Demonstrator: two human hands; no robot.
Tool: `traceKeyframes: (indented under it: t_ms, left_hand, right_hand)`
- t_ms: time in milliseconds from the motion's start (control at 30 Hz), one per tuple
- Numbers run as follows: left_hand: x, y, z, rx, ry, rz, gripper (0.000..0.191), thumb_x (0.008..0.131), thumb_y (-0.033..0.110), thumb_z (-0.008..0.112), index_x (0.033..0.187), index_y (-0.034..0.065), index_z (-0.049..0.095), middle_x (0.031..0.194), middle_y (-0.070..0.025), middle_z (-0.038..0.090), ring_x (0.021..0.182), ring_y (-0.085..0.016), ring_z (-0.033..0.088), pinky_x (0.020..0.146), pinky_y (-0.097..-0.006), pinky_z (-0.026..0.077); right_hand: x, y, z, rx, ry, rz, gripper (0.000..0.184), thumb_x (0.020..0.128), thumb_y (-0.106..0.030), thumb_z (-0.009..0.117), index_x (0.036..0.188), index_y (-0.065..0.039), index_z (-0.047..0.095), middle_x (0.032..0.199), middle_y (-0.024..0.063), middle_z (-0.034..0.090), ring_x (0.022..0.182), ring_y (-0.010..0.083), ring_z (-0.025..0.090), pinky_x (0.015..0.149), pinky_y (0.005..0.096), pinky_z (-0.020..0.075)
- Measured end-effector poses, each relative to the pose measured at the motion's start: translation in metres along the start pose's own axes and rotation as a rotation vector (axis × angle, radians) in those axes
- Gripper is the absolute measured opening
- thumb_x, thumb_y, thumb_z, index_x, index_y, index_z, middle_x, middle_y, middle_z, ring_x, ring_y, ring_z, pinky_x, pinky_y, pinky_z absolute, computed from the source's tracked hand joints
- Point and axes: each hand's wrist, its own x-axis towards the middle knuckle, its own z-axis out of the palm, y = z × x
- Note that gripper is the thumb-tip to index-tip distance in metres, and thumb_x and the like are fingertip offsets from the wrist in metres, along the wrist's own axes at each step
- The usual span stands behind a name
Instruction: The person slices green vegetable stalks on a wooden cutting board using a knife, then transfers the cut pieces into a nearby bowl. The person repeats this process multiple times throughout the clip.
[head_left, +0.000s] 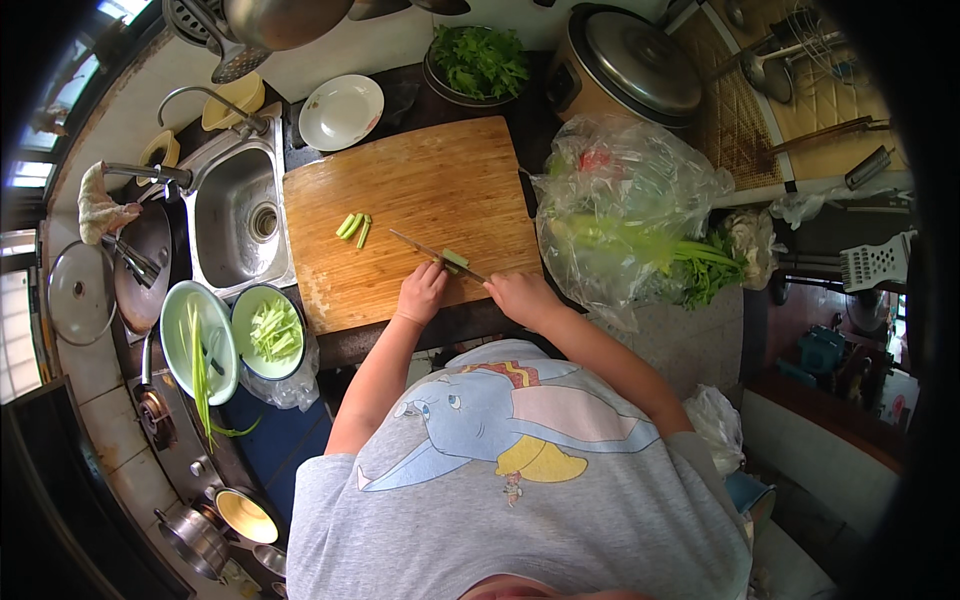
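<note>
On a wooden cutting board (420, 180) lies a short piece of green stalk, likely celery (455, 259), under the blade of a kitchen knife (420, 246). My right hand (517, 298) is closed round the knife's handle at the board's near edge. Fingers of my left hand (423, 291) press down beside the blade and stalk; whether they pinch a piece cannot be told. Several cut green stalk sticks (354, 226) rest farther left on the board. At the board's left, a dark-rimmed bowl (238, 358) holds pale green cut strips (274, 331).
A steel sink (234, 217) adjoins the board's left side. Beyond the board stand a white plate (341, 112), a bowl of leafy greens (481, 63) and a lidded cooker (637, 64). Plastic bags of vegetables (622, 217) lie right. A green basin (178, 341) holds scallions (196, 360).
</note>
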Motion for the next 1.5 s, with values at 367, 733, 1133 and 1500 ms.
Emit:
traceKeyframes:
  t_ms: [367, 733, 1133, 1500]
  left_hand:
    - [-0.002, -0.001, 0.001, -0.038, -0.020, -0.011, 0.022, 0.067, 0.009, 0.053, 0.087, 0.0032, 0.056, 0.096, -0.0104, 0.057, 0.087, -0.025, 0.056, 0.070, -0.0332, 0.050]
    - [0.000, 0.000, 0.000, -0.040, -0.031, -0.027, 0.019, 0.069, 0.009, 0.053, 0.087, 0.0030, 0.057, 0.096, -0.0100, 0.057, 0.086, -0.024, 0.057, 0.070, -0.0315, 0.050]
    - [0.000, 0.000, 0.003, 0.004, 0.006, -0.026, 0.016, 0.068, 0.008, 0.054, 0.083, 0.0033, 0.056, 0.093, -0.0104, 0.056, 0.082, -0.024, 0.056, 0.068, -0.0321, 0.049]
    - [0.000, 0.000, 0.001, -0.003, 0.005, -0.017, 0.017, 0.067, 0.009, 0.053, 0.083, 0.0041, 0.055, 0.095, -0.0099, 0.057, 0.080, -0.023, 0.055, 0.066, -0.0316, 0.049]
  right_hand:
    - [0.010, 0.001, 0.011, -0.004, -0.004, -0.016, 0.027, 0.089, -0.027, 0.049, 0.077, -0.005, 0.059, 0.066, 0.0162, 0.062, 0.063, 0.0349, 0.061, 0.056, 0.0452, 0.0487]
    - [0.019, 0.005, 0.022, 0.061, 0.042, 0.046, 0.032, 0.090, -0.030, 0.047, 0.077, -0.004, 0.058, 0.066, 0.0177, 0.061, 0.061, 0.0364, 0.060, 0.055, 0.0455, 0.0481]
    - [-0.001, 0.000, 0.007, -0.009, 0.048, 0.000, 0.028, 0.089, -0.026, 0.047, 0.074, -0.005, 0.058, 0.064, 0.0157, 0.061, 0.060, 0.0342, 0.061, 0.056, 0.0439, 0.0493]
    - [0.005, 0.000, 0.006, 0.006, -0.018, 0.008, 0.030, 0.090, -0.025, 0.045, 0.074, -0.004, 0.059, 0.068, 0.0161, 0.063, 0.064, 0.0337, 0.062, 0.058, 0.0444, 0.0494]
